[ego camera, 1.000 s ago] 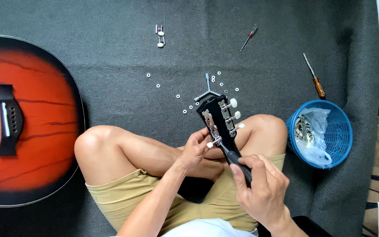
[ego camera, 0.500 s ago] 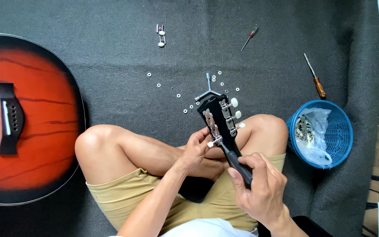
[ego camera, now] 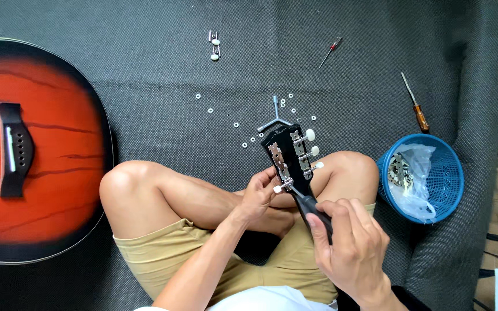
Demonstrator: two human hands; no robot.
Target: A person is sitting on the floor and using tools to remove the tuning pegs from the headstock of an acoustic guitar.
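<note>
Right hand (ego camera: 350, 247) closed around a black-handled screwdriver (ego camera: 312, 208); left hand (ego camera: 259, 194) pinching a tuning peg (ego camera: 282, 186) on the black guitar headstock (ego camera: 289, 155) held over the lap, long axis pointing away, slightly left. Blue basket (ego camera: 442, 178) holds a clear bag of metal parts (ego camera: 409, 175)

Beside the blue basket (ego camera: 445, 178): two screwdrivers (ego camera: 415, 109), one guitar body (ego camera: 41, 150), one headstock (ego camera: 289, 155), roughly a dozen washers (ego camera: 236, 124).

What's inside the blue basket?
The blue basket holds a crumpled clear plastic bag with small shiny metal parts beside it. Whatever lies under the bag is covered, so it cannot be seen.
</note>
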